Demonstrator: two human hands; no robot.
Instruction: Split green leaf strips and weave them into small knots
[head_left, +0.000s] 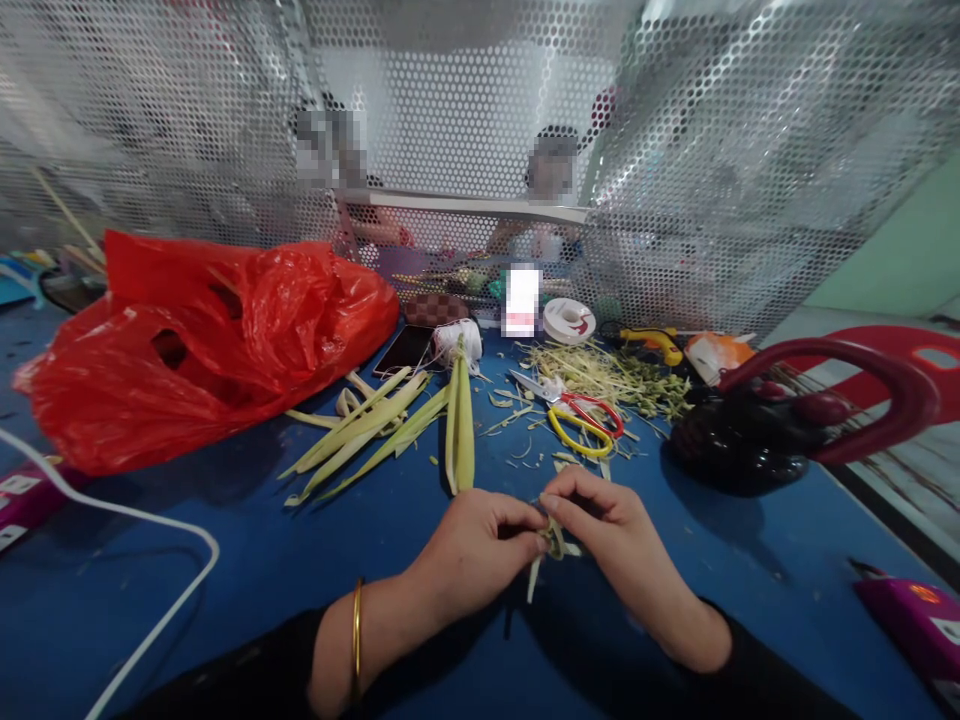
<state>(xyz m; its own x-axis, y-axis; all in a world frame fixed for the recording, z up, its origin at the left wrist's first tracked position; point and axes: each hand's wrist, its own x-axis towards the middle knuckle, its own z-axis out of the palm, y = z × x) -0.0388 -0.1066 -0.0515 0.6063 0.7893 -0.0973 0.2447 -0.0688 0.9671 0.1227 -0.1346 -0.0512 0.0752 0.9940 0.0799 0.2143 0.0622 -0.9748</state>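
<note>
Between my two hands is a small bundle of pale green husk strips [555, 542], with one strip hanging down. My left hand [480, 545], a gold bangle at its wrist, pinches the bundle from the left. From the right, my right hand [611, 525] closes thumb and forefinger at its top. Beyond my left hand lie long green corn husks [460, 430], with more husk leaves [360, 430] to their left. Scissors [581, 418] with red and yellow handles rest past my hands among scraps. Fingers cover part of the bundle.
A red plastic bag [225, 350] fills the left. White thread [459, 345], a phone [405, 350], a ribbon spool [568, 321] and plant trimmings [615, 375] lie behind. A black pot with a dark red handle [742, 445] stands right. A perforated metal screen [480, 110] closes the back; people sit beyond.
</note>
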